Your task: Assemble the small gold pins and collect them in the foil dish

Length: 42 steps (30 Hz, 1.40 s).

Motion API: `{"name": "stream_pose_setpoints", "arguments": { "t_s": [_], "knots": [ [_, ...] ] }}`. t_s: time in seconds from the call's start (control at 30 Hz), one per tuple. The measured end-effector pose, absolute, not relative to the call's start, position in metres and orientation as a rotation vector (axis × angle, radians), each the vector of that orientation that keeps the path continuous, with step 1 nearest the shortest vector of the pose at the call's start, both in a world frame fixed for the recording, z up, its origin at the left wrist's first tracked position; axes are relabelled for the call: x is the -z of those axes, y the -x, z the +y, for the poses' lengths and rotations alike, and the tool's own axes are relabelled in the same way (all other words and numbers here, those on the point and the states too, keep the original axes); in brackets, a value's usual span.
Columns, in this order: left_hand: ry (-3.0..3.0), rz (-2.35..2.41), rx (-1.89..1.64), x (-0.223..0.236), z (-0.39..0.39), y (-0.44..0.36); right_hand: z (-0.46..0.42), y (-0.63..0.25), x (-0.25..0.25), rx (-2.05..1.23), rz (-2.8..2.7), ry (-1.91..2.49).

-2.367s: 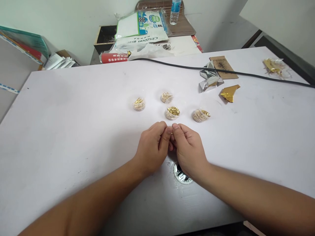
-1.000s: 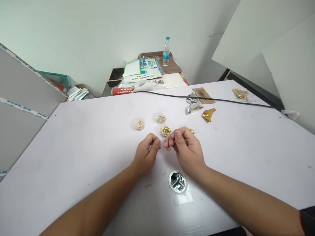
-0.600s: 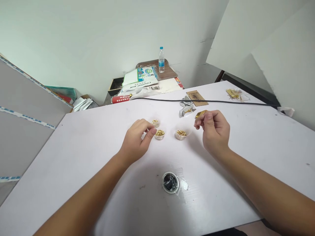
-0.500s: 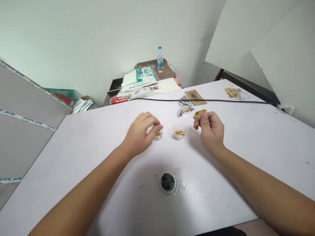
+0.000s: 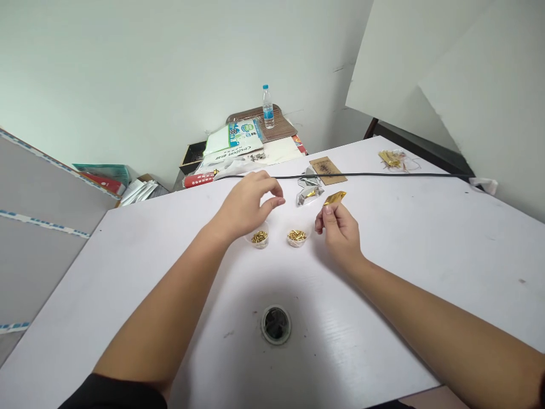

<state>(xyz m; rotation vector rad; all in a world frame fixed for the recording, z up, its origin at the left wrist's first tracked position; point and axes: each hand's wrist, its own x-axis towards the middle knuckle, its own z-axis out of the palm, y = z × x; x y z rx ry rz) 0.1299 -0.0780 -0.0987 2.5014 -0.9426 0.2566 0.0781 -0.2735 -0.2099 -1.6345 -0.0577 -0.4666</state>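
Observation:
My left hand (image 5: 249, 203) hovers over the white table (image 5: 426, 250), just behind a small clear dish of gold pins (image 5: 259, 238). Its fingers are curled, with thumb and forefinger a little apart and nothing visible between them. My right hand (image 5: 339, 230) rests to the right of a second dish of gold pins (image 5: 297, 237). Its thumb and fingers are pinched together, and whatever they hold is too small to make out. Other dishes are hidden behind my left hand.
A round shiny lid (image 5: 276, 325) lies near the front edge. Behind the hands are gold foil (image 5: 335, 197), silver foil (image 5: 307, 195), a brown card (image 5: 327, 170) and a black cable (image 5: 383, 175). Gold wrappers (image 5: 392, 159) sit far right. A bottle (image 5: 268, 107) and papers stand beyond the table.
The hands, joined at first, have parted. My left hand moved up past the dishes and loosened its pinch. My right hand swung right, then back beside the right dish. The view tilted upward.

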Motion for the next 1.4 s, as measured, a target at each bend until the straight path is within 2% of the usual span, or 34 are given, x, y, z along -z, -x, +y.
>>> {"name": "stream_pose_setpoints", "arguments": {
  "t_s": [0.17, 0.27, 0.4, 0.6, 0.9, 1.13, 1.4],
  "knots": [
    [-2.687, -0.729, -0.338, 0.088, -0.05, -0.144, -0.273, -0.078, 0.212, 0.429, -0.052, 1.64],
    [-2.799, -0.678, -0.252, 0.093, -0.038, -0.149, -0.273, -0.079, 0.212, 0.424, -0.049, 1.628],
    [-2.744, -0.62, -0.119, 0.101, -0.034, -0.151, -0.273, -0.079, 0.211, 0.437, -0.058, 1.62],
    [-2.702, -0.654, -0.201, 0.104, -0.034, -0.154, -0.274, -0.079, 0.21, 0.437, -0.06, 1.633],
    [-2.776, -0.582, -0.131, 0.111, -0.03, -0.16, -0.274, -0.08, 0.212, 0.421, -0.043, 1.614],
    [-2.485, -0.892, -0.024, 0.109, -0.062, -0.138, -0.273, -0.08, 0.21, 0.427, -0.047, 1.621],
    [-2.567, -1.317, 0.071, 0.126, -0.097, -0.125, -0.274, -0.08, 0.21, 0.45, -0.06, 1.626]
  ]
}}
